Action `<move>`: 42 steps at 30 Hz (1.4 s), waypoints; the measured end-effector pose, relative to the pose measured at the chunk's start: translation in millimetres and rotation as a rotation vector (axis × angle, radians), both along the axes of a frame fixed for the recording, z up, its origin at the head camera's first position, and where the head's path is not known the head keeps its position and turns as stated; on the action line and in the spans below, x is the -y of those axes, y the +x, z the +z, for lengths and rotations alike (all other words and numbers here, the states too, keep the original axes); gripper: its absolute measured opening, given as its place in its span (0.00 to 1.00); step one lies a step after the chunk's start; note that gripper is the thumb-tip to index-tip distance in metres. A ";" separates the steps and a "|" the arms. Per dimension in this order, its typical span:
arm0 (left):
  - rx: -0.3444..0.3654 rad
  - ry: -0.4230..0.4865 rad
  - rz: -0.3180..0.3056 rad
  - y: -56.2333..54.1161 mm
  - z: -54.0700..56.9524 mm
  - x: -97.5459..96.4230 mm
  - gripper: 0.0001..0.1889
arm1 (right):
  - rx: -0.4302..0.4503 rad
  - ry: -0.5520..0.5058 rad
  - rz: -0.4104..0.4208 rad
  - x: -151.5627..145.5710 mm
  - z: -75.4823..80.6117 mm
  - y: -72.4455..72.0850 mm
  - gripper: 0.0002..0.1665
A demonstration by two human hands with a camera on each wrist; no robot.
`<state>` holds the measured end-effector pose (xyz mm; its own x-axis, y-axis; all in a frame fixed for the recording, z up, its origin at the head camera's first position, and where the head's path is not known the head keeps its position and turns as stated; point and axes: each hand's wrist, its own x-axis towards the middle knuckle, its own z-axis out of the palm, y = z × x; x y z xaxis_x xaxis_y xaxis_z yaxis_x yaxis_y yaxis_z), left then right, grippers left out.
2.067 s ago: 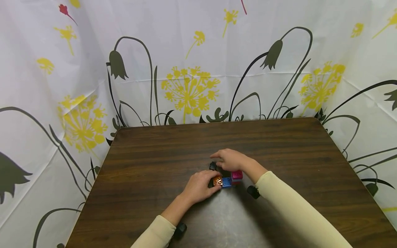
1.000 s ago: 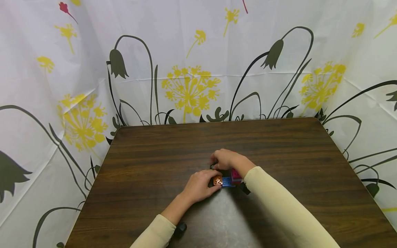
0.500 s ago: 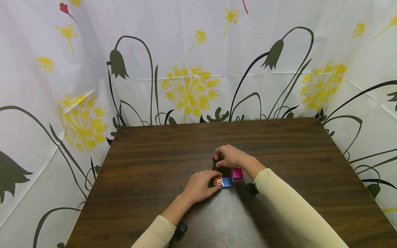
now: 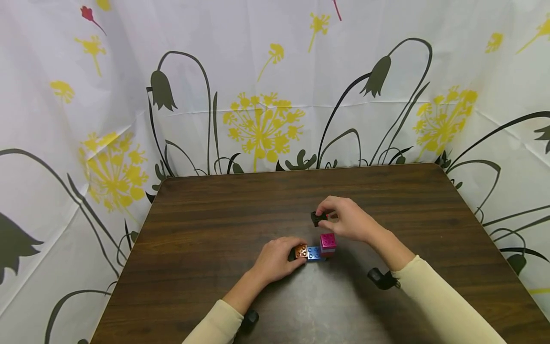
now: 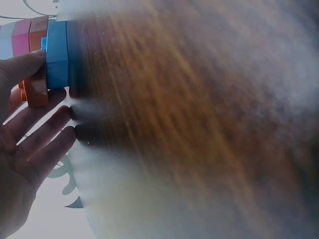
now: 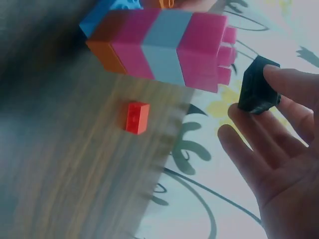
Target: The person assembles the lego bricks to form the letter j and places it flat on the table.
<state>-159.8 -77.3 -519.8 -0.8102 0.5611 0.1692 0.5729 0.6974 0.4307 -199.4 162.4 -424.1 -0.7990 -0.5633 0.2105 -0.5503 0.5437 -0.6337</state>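
A low build of bricks stands mid-table: an orange brick and a blue brick in a row, with a magenta-topped stack at their right end. My left hand grips the orange end, thumb on the blue brick above the orange brick. My right hand is raised just behind the stack and pinches a small black brick. The right wrist view shows the black brick between thumb and fingers, beside the stack of orange, pink, pale and pink layers.
The dark wooden table is backed and flanked by a white flowered curtain. A small red brick lies on the table beyond the stack in the right wrist view. The left wrist view is blurred across most of the tabletop.
My right hand closed on the black brick behind the build, lifted it, and moved right and back to above the magenta stack. The left hand has stayed on the orange end.
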 end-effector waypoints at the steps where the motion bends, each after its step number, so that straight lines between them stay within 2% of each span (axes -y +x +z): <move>1: 0.001 0.001 0.002 0.0 -0.1 0.1 0.18 | -0.004 -0.017 -0.001 -2.5 0.1 4.9 0.10; 8: 0.006 -0.003 0.008 0.3 0.3 -0.2 0.19 | -0.058 -0.043 -0.031 -14.8 -4.0 32.9 0.11; 11: 0.007 -0.007 0.009 0.4 0.4 -0.5 0.19 | -0.113 -0.022 -0.062 -16.6 -5.9 40.6 0.11; 17: 0.011 -0.014 0.008 1.7 -0.8 -0.7 0.19 | -0.162 -0.001 -0.101 -17.8 -10.2 53.4 0.13; 22: 0.019 -0.019 0.016 0.9 -1.5 -1.2 0.19 | -0.190 -0.005 -0.112 -19.8 -15.4 57.1 0.13; 28: 0.020 -0.019 0.011 0.2 0.1 -1.8 0.19 | -0.169 -0.008 -0.125 -22.4 -19.8 57.0 0.14; 42: 0.017 -0.006 0.010 0.1 0.1 -0.3 0.19 | -0.160 0.012 -0.105 -20.8 -19.4 56.8 0.13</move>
<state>-159.7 -77.0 -519.7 -0.8183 0.5542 0.1526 0.5589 0.7052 0.4362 -142.5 183.1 -443.6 -0.8103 -0.4820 0.3333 -0.5834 0.6101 -0.5362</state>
